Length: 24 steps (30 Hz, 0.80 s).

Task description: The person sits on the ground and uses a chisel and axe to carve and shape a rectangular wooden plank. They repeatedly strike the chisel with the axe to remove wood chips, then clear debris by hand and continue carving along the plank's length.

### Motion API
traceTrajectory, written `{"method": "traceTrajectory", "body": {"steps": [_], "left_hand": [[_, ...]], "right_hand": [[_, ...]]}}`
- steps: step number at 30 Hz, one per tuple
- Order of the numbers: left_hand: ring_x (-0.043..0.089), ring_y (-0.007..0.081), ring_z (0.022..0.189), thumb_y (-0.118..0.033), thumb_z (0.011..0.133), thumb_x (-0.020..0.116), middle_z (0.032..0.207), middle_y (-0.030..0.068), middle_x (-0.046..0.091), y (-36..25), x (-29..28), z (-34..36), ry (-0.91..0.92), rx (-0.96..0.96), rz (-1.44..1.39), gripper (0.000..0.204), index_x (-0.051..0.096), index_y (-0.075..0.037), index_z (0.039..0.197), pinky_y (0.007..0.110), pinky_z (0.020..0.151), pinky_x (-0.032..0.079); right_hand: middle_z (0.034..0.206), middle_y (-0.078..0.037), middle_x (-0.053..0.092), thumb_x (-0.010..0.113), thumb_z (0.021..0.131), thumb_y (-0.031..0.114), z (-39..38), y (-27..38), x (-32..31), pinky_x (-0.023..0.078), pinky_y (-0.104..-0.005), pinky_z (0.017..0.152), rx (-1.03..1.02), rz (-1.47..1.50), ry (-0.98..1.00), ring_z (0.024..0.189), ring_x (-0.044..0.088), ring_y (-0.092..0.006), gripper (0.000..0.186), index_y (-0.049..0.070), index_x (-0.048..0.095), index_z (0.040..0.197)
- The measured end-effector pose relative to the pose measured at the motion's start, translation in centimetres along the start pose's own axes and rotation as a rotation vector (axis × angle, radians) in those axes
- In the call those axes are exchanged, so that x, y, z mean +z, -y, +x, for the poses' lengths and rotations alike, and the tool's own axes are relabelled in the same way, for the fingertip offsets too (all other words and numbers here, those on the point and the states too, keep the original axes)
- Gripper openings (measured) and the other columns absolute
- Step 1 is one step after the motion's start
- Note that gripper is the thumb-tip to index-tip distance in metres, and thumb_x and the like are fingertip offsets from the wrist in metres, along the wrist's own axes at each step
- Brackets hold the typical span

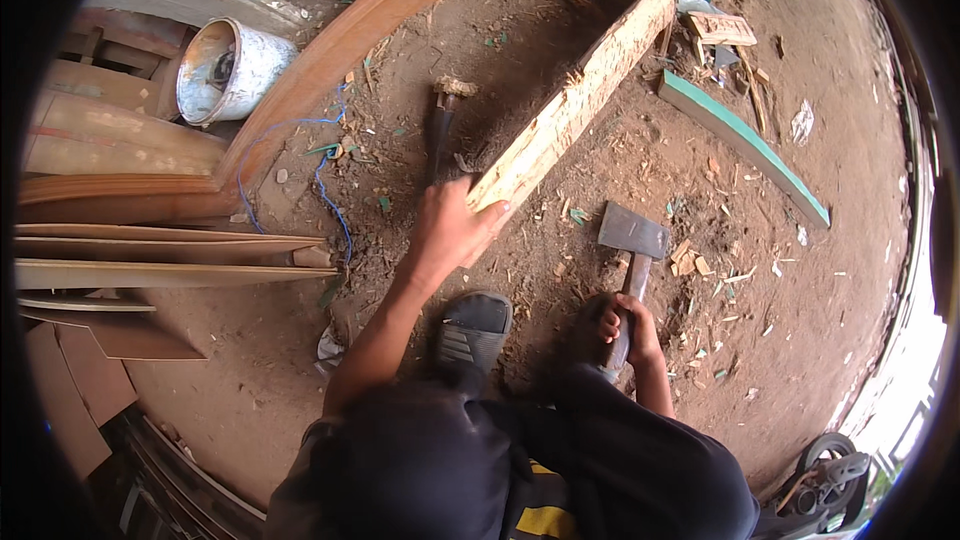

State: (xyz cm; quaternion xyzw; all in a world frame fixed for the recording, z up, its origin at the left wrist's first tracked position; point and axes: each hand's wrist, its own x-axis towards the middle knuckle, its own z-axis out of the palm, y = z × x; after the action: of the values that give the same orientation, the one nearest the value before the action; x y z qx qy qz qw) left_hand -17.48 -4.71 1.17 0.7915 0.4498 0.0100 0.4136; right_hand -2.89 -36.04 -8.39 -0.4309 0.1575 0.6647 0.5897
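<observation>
My left hand (452,223) is closed around the near end of a long wooden plank (575,105), its thumb lying on the pale, rough-hewn face. The plank slants away to the upper right, splinters sticking up along its edge. Lower right of it, my right hand (632,328) grips the wooden handle of a hatchet (634,230). The hatchet's broad grey metal head points away from me, apart from the plank. Left of the plank, a dark-handled tool (443,130) with a worn, light-coloured top stands or leans on the dirt; its lower part is hidden behind my left hand.
A paint-stained white bucket (240,70) lies tipped by a curved brown wooden frame (330,60) at the upper left. Stacked boards (170,270) jut in from the left. A green-edged wood strip (745,140) lies right. Wood chips and a blue cord (325,190) litter the dirt.
</observation>
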Motion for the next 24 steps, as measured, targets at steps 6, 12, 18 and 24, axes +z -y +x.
{"method": "traceTrajectory", "body": {"steps": [6,12,18,24], "left_hand": [[0.068,0.0394,0.082,-0.020,0.081,0.075,0.088,0.0273,0.069,-1.1,1.4,-0.8,-0.037,0.056,0.282,0.036,0.064,0.008,0.100,0.043,0.078,0.056],[0.067,0.0375,0.084,-0.022,0.079,0.075,0.088,0.0261,0.067,-0.7,6.6,-1.7,0.034,0.083,0.342,0.037,0.058,0.006,0.096,0.044,0.079,0.056],[0.066,0.0388,0.090,-0.048,0.081,0.072,0.097,0.0288,0.067,-0.3,6.9,-2.6,0.012,0.238,0.377,0.069,0.058,0.012,0.114,0.043,0.082,0.054],[0.065,0.0396,0.087,-0.045,0.082,0.074,0.096,0.0309,0.066,0.4,7.8,-3.4,-0.036,0.348,0.166,0.075,0.056,0.017,0.121,0.044,0.079,0.052]], "right_hand": [[0.064,-0.003,0.048,0.055,0.093,0.030,-0.2,0.2,0.7,0.042,-0.0304,0.052,0.013,0.001,-0.091,0.053,0.048,-0.0155,0.027,0.008,0.048,0.079],[0.071,-0.005,0.060,0.064,0.092,0.031,-2.1,1.9,0.2,0.048,-0.0302,0.057,-0.064,-0.269,-0.293,0.058,0.058,-0.0157,0.027,0.004,0.056,0.094],[0.085,-0.014,0.070,0.066,0.091,0.032,-4.5,3.3,2.2,0.054,-0.0313,0.066,-0.176,-0.951,-0.611,0.076,0.069,-0.0216,0.038,-0.003,0.064,0.105],[0.112,-0.026,0.068,0.065,0.092,0.037,-4.4,8.1,7.7,0.055,-0.0378,0.087,-0.408,-1.110,-0.657,0.101,0.069,-0.0285,0.054,-0.007,0.058,0.124]]}}
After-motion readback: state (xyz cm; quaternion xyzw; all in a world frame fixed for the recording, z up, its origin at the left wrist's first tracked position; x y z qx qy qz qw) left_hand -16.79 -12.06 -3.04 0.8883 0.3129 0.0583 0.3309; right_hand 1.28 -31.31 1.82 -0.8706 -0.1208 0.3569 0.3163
